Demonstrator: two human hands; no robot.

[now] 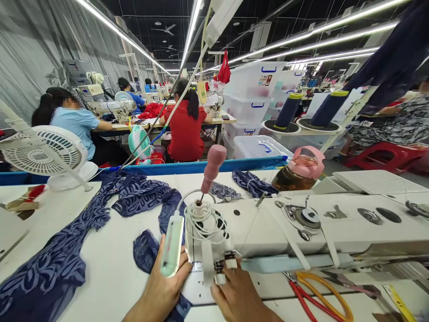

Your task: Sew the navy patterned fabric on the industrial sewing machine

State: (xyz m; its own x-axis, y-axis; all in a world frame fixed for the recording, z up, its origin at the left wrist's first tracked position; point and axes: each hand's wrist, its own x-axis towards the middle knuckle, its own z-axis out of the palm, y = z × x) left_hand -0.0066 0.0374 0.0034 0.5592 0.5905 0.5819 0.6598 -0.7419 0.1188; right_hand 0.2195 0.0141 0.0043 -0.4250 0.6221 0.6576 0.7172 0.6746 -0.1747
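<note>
Under the sewing machine (301,228) head | left hand (161,290) flat, fingers apart, pinning navy fabric (145,250) | right hand (239,297) just beside the needle, grip hidden.

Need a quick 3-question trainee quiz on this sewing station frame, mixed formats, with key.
1. True or false: both hands are at the sewing machine head.
2. What lies under the left hand? A) navy lace fabric B) red cloth C) paper
3. Fill in: the scissors lie to the ___ of the right hand.

Key: 1 true; 2 A; 3 right
</note>
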